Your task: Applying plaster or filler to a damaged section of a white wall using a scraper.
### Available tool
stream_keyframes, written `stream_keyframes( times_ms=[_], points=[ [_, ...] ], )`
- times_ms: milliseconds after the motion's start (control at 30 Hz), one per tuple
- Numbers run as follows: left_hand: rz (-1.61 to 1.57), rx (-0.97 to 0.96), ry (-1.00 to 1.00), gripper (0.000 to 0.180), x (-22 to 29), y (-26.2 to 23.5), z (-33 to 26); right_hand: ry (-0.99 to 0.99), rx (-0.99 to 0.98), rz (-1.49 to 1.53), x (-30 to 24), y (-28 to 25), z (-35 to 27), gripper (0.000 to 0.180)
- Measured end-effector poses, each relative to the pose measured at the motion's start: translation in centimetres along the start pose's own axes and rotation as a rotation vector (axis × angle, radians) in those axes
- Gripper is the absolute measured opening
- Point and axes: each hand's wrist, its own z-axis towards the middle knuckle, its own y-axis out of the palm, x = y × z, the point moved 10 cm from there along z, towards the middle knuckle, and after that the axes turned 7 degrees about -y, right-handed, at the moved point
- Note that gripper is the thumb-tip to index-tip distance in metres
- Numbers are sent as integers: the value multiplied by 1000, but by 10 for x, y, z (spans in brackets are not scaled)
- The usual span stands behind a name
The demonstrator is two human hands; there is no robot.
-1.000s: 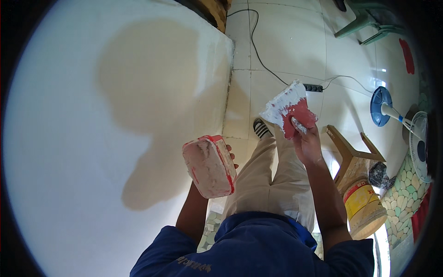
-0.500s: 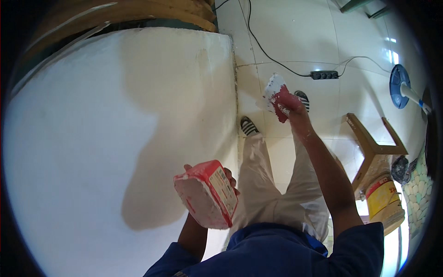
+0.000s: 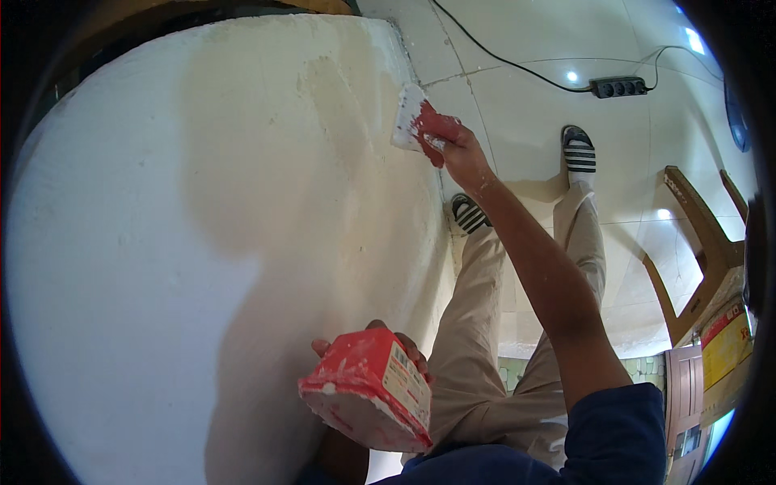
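Red tub (image 3: 352,360) clasped in left hand (image 3: 412,351), fingers and thumb wrapped round its sides, pale-filled mouth tilted toward person's body. Red spreader (image 3: 409,121) with white-smeared blade gripped tightly in right hand (image 3: 454,144), held at right edge of white surface (image 3: 121,242); contact cannot be told. Power strip (image 3: 618,86) seen on tiled floor (image 3: 525,32), near striped sandal (image 3: 579,155).

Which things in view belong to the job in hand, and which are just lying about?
In use:
scraper, in the right hand
red tub of pale paste, in the left hand
white wall, probably

Apparently lying about:
power strip
wooden stool
yellow bucket, though its contents don't show
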Motion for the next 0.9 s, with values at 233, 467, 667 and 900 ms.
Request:
stream_keyframes(
  times_ms=[233,467,667,900],
  points=[
    [19,-29,60,84,14,-41,-6,-12,-51,-119,28,15,23,26],
    [-15,28,57,89,17,-58,-10,-321,3,-271,-6,30,59,32],
    [-155,-49,30,82,19,-48,-5,-302,145,-611,-12,94,71,32],
    [-103,31,-4,92,22,-60,-12,-566,-78,-778,-19,120,-4,36]
  ],
)
